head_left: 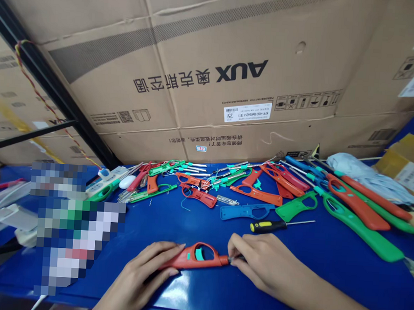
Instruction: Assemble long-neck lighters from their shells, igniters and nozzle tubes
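We have a yellow-and-black screwdriver (pixel 267 225) lying mid-bench (pixel 174 223), a blue lighter shell (pixel 246 211) just beside it, long green lighter bodies (pixel 360 230) and orange lighter bodies (pixel 356 204) toward the right edge, and a white power strip (pixel 109 179) near the back edge, below a cardboard AUX carton (pixel 198 70).

A bare, slender left hand (pixel 138 275) has long tapering fingers; a bare, slender right hand (pixel 264 256) matches it; the bare left forearm (pixel 108 305) and bare right forearm (pixel 339 294) look smooth and slim.

AUX cartons (pixel 184 64) stand behind the blue workbench (pixel 198 290).
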A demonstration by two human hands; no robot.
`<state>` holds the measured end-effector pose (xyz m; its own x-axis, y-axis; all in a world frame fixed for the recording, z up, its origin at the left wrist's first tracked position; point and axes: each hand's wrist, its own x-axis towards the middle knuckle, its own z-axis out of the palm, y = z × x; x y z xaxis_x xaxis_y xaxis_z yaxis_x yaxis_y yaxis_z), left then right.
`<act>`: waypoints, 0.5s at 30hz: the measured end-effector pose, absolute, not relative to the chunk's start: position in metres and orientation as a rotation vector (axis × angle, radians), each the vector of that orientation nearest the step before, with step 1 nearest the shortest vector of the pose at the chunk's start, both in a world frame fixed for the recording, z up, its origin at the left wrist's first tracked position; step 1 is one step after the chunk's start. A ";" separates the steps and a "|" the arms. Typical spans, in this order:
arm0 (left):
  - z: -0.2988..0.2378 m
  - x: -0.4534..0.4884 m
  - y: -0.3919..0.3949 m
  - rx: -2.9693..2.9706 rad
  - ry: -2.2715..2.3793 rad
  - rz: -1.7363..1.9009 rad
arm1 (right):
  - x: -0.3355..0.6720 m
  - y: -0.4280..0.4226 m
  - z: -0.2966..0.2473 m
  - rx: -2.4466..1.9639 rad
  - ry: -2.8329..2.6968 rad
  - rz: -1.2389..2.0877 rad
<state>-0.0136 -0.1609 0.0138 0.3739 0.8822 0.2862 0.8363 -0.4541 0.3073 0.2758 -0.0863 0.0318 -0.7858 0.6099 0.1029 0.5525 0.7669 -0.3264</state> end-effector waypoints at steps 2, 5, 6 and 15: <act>0.014 -0.014 -0.160 2.526 1.583 0.626 | 0.275 -0.086 0.032 -0.922 -2.758 0.436; 0.014 -0.015 -0.159 2.584 1.579 0.606 | 0.275 -0.086 0.032 -0.909 -2.765 0.433; 0.014 -0.015 -0.159 2.602 1.575 0.599 | 0.275 -0.086 0.032 -0.908 -2.764 0.433; 0.014 -0.016 -0.157 2.707 1.551 0.579 | 0.276 -0.088 0.033 -0.892 -2.758 0.437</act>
